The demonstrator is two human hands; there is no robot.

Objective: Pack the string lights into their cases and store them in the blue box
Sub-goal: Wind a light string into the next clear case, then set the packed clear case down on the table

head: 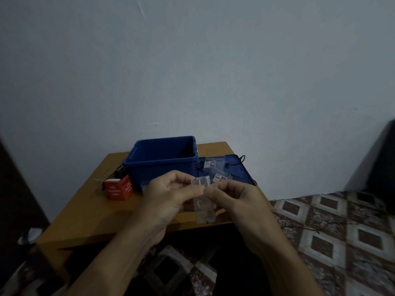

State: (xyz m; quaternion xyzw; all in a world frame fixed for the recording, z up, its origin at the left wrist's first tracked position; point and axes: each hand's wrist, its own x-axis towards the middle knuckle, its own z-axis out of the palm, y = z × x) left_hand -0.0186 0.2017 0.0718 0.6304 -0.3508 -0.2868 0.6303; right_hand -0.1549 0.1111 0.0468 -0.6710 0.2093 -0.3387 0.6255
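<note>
- The open blue box (162,165) stands on the wooden table (85,210). Its lid (241,171) lies flat to its right, carrying clear packets (218,178), and a red carton (118,189) sits to its left.
- The left hand (166,195) and right hand (235,199) pinch a clear case (203,210) near its top with curled fingers, above the table's near edge.
</note>
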